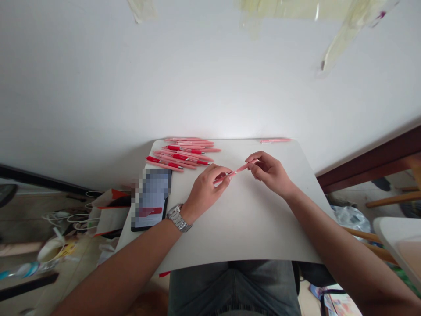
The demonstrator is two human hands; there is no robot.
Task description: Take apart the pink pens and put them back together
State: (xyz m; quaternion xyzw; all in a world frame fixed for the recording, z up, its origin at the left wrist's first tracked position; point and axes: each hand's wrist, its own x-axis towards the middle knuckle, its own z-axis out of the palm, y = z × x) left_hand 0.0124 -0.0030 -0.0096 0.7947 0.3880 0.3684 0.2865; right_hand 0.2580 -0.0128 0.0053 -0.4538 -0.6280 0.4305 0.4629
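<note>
Both my hands hold one pink pen [239,169] just above the middle of a small white table [250,228]. My left hand [205,191], with a metal watch on the wrist, is closed around the pen's left part. My right hand [269,172] pinches the pen's right end between fingertips. A pile of several pink and red pens [184,153] lies at the table's far left, beyond my left hand. A single pink pen [275,140] lies apart at the far right edge.
A phone [151,198] lies at the table's left edge. Paper bags [105,210] and clutter sit on the floor to the left. A wooden frame [368,164] and another white surface [399,245] stand to the right. A white wall rises behind the table.
</note>
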